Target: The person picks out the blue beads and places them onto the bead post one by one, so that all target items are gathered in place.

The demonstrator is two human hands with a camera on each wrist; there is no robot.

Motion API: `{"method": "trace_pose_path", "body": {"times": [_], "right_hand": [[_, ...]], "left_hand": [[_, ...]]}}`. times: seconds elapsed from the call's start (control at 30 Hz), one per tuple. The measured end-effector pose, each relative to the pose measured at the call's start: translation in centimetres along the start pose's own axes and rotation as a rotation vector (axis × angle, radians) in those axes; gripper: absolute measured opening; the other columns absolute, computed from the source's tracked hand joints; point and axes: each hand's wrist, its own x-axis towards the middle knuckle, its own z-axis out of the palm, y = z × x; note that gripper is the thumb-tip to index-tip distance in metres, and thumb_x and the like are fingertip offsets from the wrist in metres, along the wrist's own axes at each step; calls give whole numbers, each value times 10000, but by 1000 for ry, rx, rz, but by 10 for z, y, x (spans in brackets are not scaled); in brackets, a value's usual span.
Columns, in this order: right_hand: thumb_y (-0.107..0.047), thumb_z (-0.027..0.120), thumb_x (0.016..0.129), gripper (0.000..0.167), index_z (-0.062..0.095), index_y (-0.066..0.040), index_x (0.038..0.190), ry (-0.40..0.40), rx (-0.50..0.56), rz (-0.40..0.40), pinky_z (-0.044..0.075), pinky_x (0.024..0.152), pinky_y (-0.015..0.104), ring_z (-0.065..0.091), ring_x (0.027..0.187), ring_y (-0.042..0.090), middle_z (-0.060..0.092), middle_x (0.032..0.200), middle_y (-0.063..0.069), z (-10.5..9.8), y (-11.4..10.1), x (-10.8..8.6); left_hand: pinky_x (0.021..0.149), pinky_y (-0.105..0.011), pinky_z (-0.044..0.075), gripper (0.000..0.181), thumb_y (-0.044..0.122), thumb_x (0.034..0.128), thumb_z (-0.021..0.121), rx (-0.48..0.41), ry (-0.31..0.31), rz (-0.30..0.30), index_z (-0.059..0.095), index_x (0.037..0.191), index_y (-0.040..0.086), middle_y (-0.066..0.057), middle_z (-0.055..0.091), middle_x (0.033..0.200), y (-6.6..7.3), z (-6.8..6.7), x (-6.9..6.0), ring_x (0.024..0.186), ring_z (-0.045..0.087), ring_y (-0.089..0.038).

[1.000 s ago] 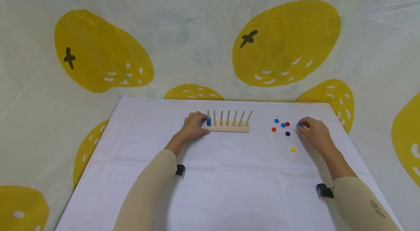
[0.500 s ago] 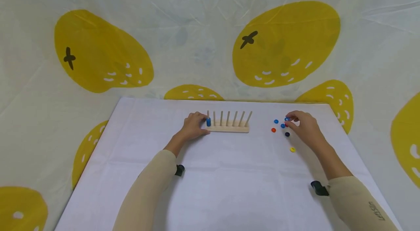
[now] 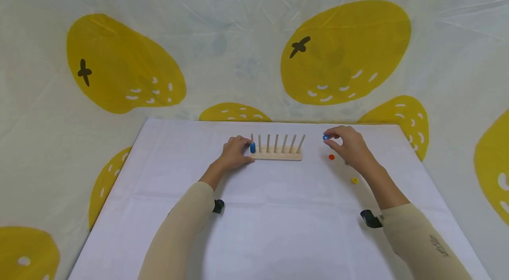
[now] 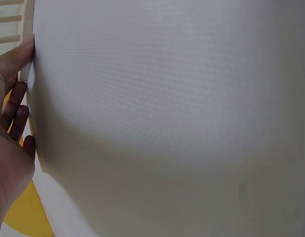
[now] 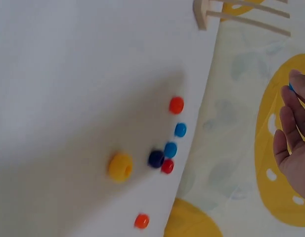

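A wooden peg rack [image 3: 278, 156] with a row of upright pegs stands toward the back of the white table. Blue beads [image 3: 252, 148] are stacked on its leftmost peg. My left hand [image 3: 233, 153] grips the rack's left end, thumb at the front and fingers behind. Raised to the right of the rack, my right hand [image 3: 351, 146] pinches a blue bead [image 3: 325, 137] between thumb and fingertip. In the right wrist view only a sliver of that bead shows. The left wrist view catches just the rack's edge and part of the hand.
Loose beads lie to the right: orange [image 5: 176, 105], blue [image 5: 180, 130], dark blue [image 5: 156, 159], red [image 5: 167, 166], yellow [image 5: 120, 167] and another orange bead [image 5: 142, 220]. My right hand hides several of them in the head view. A patterned cloth [image 3: 238, 50] hangs behind the table.
My right hand has moved left and away over the loose beads, carrying the blue bead toward the rack. My left hand and the rack have stayed still.
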Motion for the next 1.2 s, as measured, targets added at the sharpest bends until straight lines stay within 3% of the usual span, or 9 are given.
{"method": "trace_pose_path", "body": {"times": [0.43,0.87,1.2], "right_hand": [[-81,798,893,246,746,-29,1129,79,77,-174,511,872,488,647,981,311,751,1037,128,22,-46,35],[-157,768,941,266,726,-64,1186,-27,130,-119,556,951,487,641,1083,297,741,1132,107,47,-92,55],[-169,757,952,239,740,-84,1175,-61,119,-171,554,938,435,619,1060,271,743,1150,77,65,-106,70]], "left_hand": [[1139,-520,344,611,332,849,863,-1,1,0,631,1383,144,-63,584,1384,-3,2,1,1346,458,-285],[1139,-530,343,615,324,841,871,-12,3,3,637,1379,139,-72,590,1384,-2,3,-1,1348,461,-298],[1157,-520,327,606,335,854,858,-25,7,-10,630,1387,158,-59,577,1400,-4,3,-1,1356,446,-284]]}}
